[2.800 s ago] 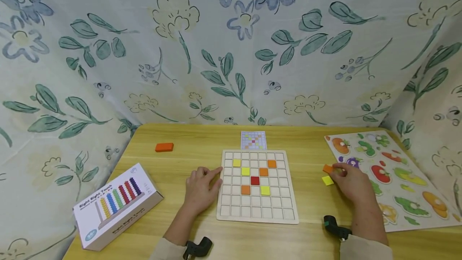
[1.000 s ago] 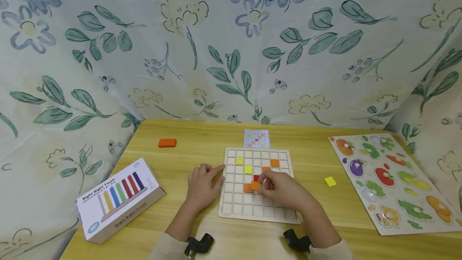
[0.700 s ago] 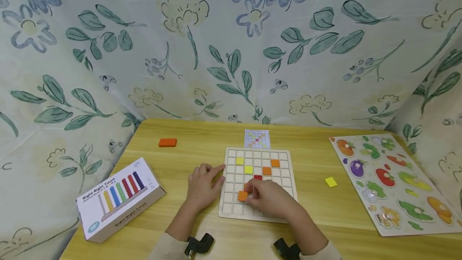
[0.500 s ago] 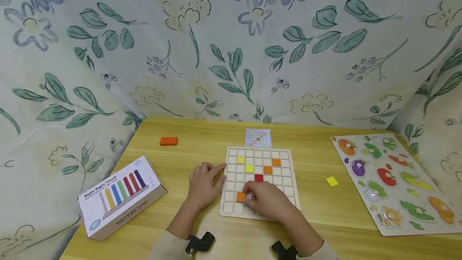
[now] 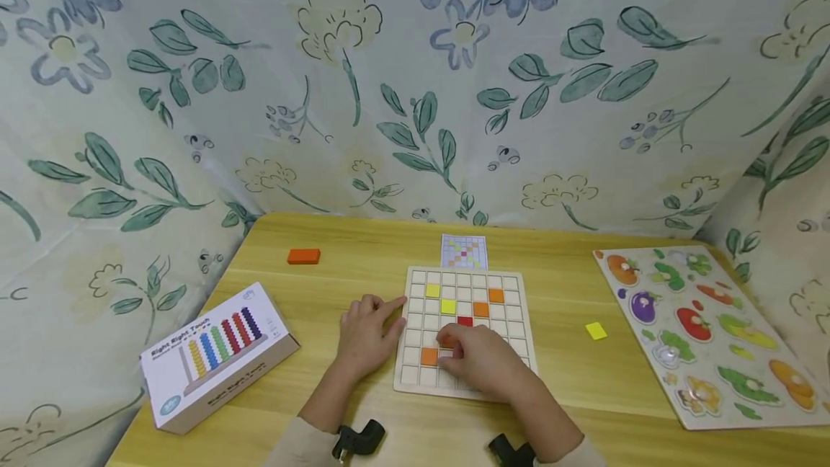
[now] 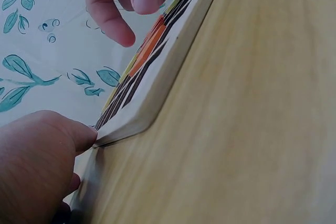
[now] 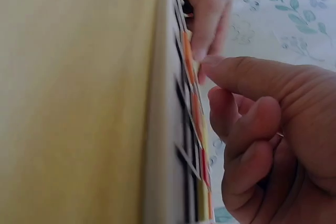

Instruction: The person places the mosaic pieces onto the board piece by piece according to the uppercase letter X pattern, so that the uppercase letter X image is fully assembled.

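Observation:
In the head view, my right hand [image 5: 483,360] hovers over the white grid board [image 5: 515,362], its fingertips just right of an orange tile [image 5: 429,357] lying in a lower-left cell. The right wrist view shows thumb [image 7: 247,74] and fingers with nothing between them. My left hand [image 5: 366,336] rests at the board's left side, index finger and thumb touching its edge. Other tiles on the board are yellow [image 5: 448,306], orange [image 5: 480,309] and red [image 5: 465,321]. My right hand partly covers another orange tile [image 5: 444,336] and hides cells nearby.
A small printed grid card [image 5: 463,251] lies behind the board. To the right are a loose yellow tile [image 5: 596,331] and a vegetable puzzle board [image 5: 707,380]. On the left stand an orange block [image 5: 303,256] and a white box [image 5: 214,359].
My right hand has carried an orange tile from the table's right side to the board and let go of it in a lower-left cell. The left hand stays at the board's edge.

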